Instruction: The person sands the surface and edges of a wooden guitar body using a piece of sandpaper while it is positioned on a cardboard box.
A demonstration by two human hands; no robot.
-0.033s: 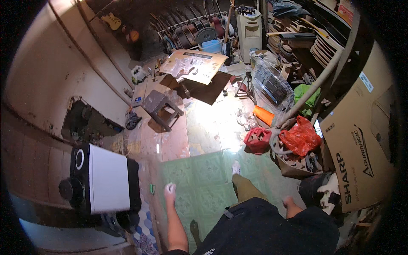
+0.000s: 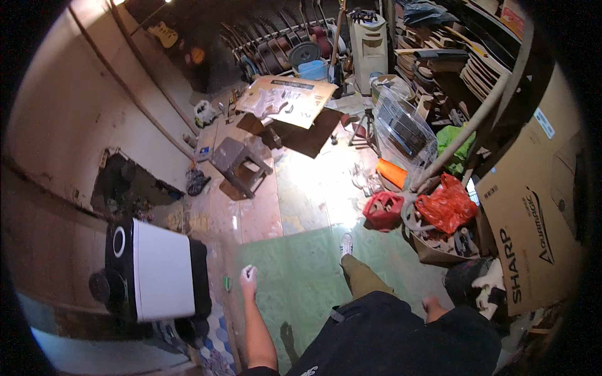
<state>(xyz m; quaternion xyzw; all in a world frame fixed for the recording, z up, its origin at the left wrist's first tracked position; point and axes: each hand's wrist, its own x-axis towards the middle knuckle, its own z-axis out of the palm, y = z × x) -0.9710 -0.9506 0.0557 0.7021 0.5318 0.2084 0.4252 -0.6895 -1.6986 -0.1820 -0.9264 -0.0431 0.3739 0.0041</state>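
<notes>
hanging l hand (image 2: 248,277) loosely curled, grip on small white object (image 2: 250,270), r hand (image 2: 431,305) grip unclear

- One view only: a fisheye camera on the person's head, looking steeply down.
- It faces forward over the floor (image 2: 313,188), towards far shelves (image 2: 464,62).
- The person's own body fills the lower edge, close; everything else lies well below, its edges bending near the rim.
</notes>
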